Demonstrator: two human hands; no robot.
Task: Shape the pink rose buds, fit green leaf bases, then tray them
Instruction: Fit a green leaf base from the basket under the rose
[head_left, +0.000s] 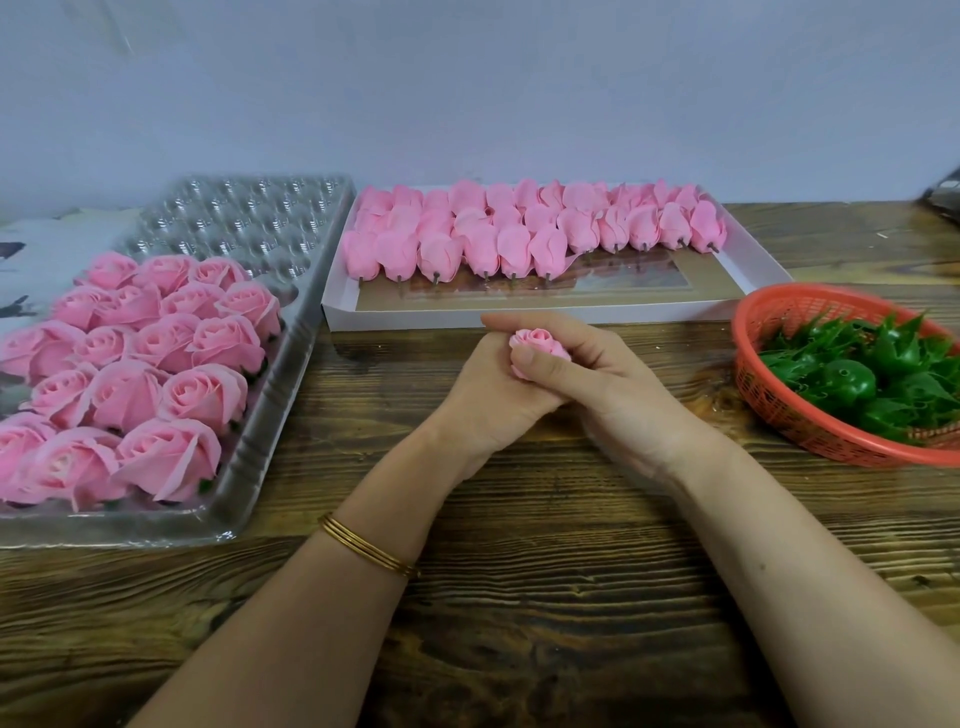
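Centre of the dark, grainy wooden tabletop (519, 597): both hands locked together over one small pink rose bud of thin layered petals (537, 344). Left hand (488, 400), in from the lower left with a thin gold bangle (369, 545) on the wrist, cupped under and against the bud. Right hand (618, 384) wrapped across from the other side, fingers (524, 319) curled over the far side. One thumb flat on the near petals. A tight two-handed hold, with only the spiral top of the bud peeking up between the hands. Base of the bud hidden, so no telling whether a leaf base is on it.

Over on the left, a clear moulded plastic blister tray (228, 514), near rows packed with opened pink roses (156, 374), far rows of moulded cups catching the light. Straight ahead, just beyond the hands, a shallow white cardboard box (519, 318). Inside it, rows of closed pink buds on short dark stems (519, 244), laid side by side along the far half, stems pointing this way. Off to the right, a round red plastic mesh basket (763, 395), heaped with glossy green plastic leaf bases (852, 384) and partly cut by the frame edge. Basket near the right hand, not touching. Behind it all, a plain pale grey wall (467, 78).
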